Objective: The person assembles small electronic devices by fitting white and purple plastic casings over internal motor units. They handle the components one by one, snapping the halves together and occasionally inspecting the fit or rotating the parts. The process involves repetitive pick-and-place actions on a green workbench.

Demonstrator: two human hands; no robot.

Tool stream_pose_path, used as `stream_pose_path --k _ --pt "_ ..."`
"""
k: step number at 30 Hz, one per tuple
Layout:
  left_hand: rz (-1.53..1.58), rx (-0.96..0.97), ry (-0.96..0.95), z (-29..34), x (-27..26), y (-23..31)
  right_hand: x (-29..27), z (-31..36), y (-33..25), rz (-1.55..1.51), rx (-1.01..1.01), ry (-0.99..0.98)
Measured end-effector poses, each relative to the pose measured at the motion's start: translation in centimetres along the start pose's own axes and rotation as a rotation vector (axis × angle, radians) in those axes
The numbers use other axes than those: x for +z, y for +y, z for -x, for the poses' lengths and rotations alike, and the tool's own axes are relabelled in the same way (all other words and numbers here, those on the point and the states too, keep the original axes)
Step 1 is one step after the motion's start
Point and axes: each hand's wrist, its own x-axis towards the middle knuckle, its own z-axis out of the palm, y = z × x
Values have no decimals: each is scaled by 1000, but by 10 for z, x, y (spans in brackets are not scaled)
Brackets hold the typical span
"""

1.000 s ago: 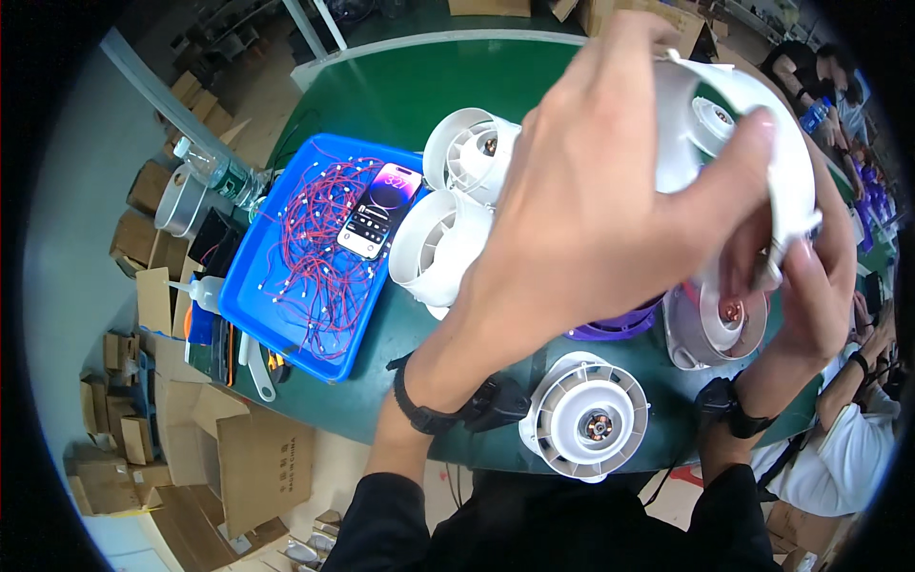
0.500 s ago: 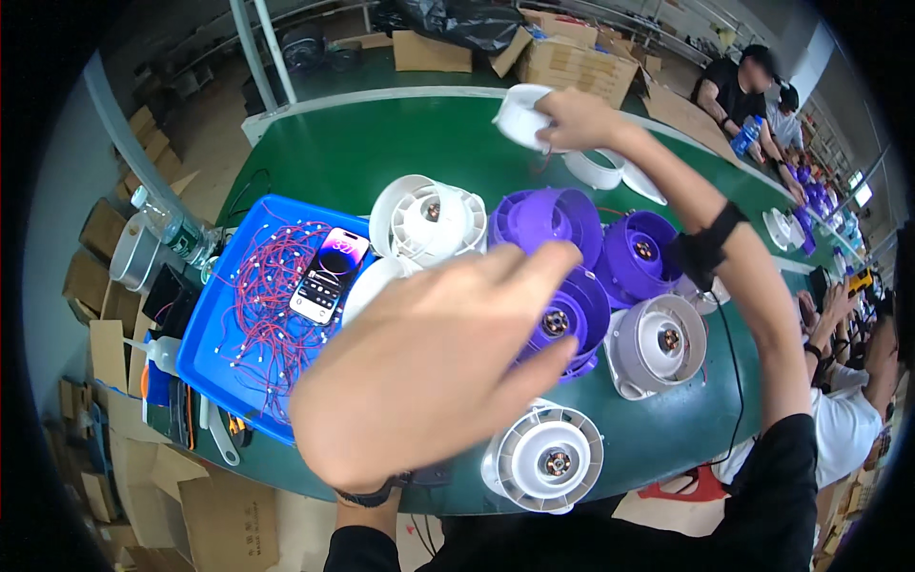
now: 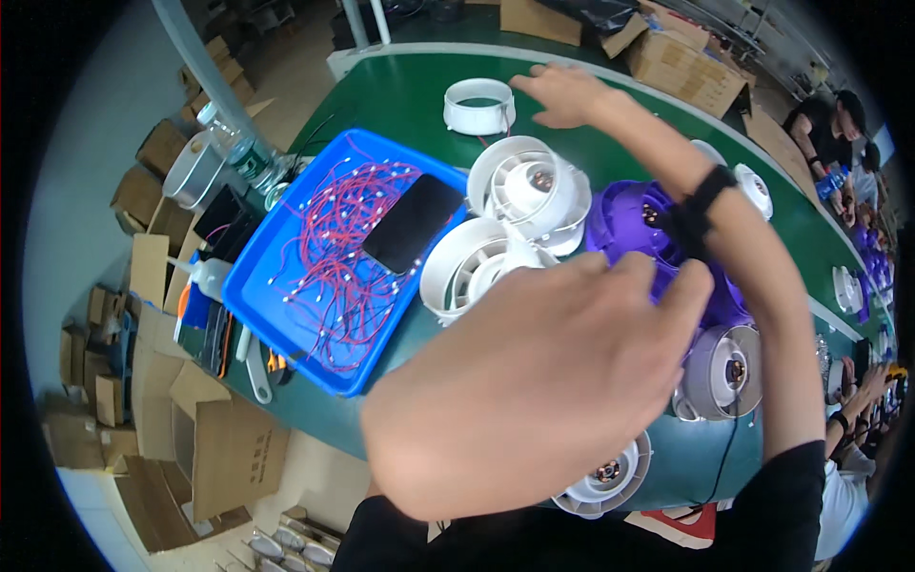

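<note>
At the far side of the table my right hand (image 3: 562, 95) is stretched out, its fingers apart and holding nothing. Its fingertips are beside a white plastic ring (image 3: 479, 119) standing on the green table. My left hand (image 3: 534, 391) looms large and slightly blurred in front, fingers loosely spread, with nothing seen in it. It hides part of the table and of the fan housings behind it. Beyond it are a white fan housing (image 3: 519, 181), another white housing (image 3: 448, 272) and purple housings (image 3: 620, 224). A grey-white housing (image 3: 710, 381) stands to the right, another white one (image 3: 634, 477) at the near edge.
A blue tray (image 3: 262, 257) at left holds tangled red wires (image 3: 334, 219) with white connectors and a dark-screened phone (image 3: 415, 224). A water bottle (image 3: 238, 148), glue bottle (image 3: 205, 276) and tools line the left edge. People (image 3: 829, 143) sit at the right.
The view has swung left, so the table's contents sit farther right. My right hand has let go of a white ring, which now stands on the table. The phone screen has gone dark.
</note>
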Motion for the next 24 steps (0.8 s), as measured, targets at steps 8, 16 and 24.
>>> stream_pose_path --k 8,16,24 --pt "46 174 60 11 17 12 -102 168 -46 -112 -97 47" --pt "-132 -57 164 15 -6 18 -109 348 -143 -583 -142 -105" --pt "-30 60 107 17 -4 15 -56 384 -211 -599 -38 -221"
